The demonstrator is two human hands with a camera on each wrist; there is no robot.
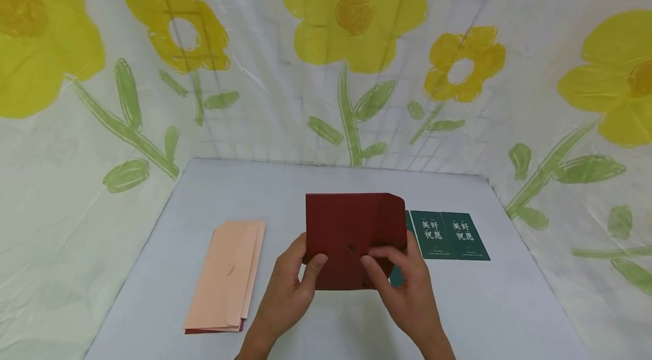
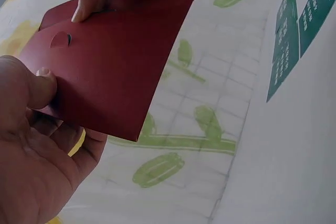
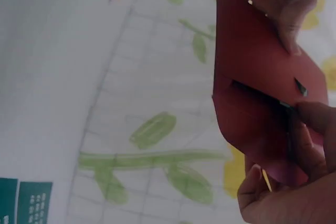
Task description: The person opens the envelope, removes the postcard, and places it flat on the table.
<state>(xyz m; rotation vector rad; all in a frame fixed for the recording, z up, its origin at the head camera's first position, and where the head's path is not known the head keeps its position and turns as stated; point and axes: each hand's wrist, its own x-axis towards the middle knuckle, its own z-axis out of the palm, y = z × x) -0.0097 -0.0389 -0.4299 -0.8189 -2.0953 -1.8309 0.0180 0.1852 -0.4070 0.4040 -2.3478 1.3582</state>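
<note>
A dark red envelope (image 1: pixel 351 224) is held up above the table between both hands. My left hand (image 1: pixel 292 286) grips its left side, thumb on the near face and fingers behind. At the flap side, my right hand (image 1: pixel 410 283) pinches the envelope with thumb and fingers. Seen from the right wrist, the flap (image 3: pixel 252 129) stands away from the body, with a dark gap along the mouth where fingers of the right hand (image 3: pixel 299 187) lie. A small curved slit tab (image 2: pixel 60 40) shows on the near face. Whatever is inside stays hidden.
On the table's left lies a stack of pale pink envelopes (image 1: pixel 219 275), dark red edges showing beneath. Green cards with white characters (image 1: pixel 464 235) lie side by side at the right, partly behind the red envelope. A flower-printed curtain (image 1: pixel 254 122) hangs around the white table (image 1: pixel 509 315).
</note>
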